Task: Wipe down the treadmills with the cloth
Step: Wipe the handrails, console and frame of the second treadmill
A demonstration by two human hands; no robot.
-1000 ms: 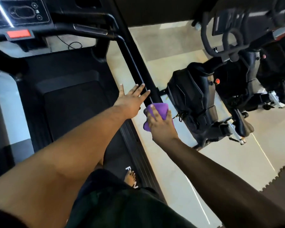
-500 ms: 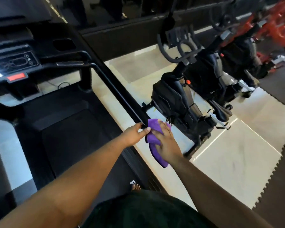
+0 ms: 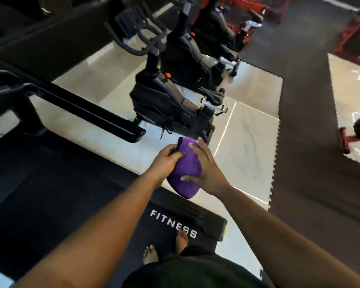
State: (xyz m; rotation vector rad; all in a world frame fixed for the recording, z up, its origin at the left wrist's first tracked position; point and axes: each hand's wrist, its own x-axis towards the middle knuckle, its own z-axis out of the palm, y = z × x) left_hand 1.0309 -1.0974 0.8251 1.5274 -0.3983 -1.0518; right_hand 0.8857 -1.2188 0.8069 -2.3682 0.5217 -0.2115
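The purple cloth [image 3: 184, 173] is off the machine and held in the air between both hands, above the gap where the treadmill [image 3: 50, 194] deck's right edge meets the pale floor [image 3: 243, 154]. The left hand [image 3: 165, 161] has its fingers curled over the cloth's upper left edge, pinching it, while the right hand [image 3: 204, 169] lies across the cloth with fingers spread and the thumb pressed against the lower part, cupping it from the right. Nothing is being rubbed at this instant; the cloth touches neither the black side rail [image 3: 87, 113], whose free end sits up and to the left of the hands, nor the deck. My reading is that this is a pause between strokes, with the cloth being bunched or refolded to offer a fresh face. The person stands barefoot at the rear of the deck, near the white FITNESS lettering [image 3: 173, 223]. The next move likely calls for settling the cloth into one hand, then choosing a surface: the rail end is nearest, and the deck's side strip lies just below. Reaching either means pressing the cloth flat so it wipes rather than skids. An exercise bike [image 3: 170, 104] stands just beyond the rail, close enough that a wide sweep outward should be kept short.
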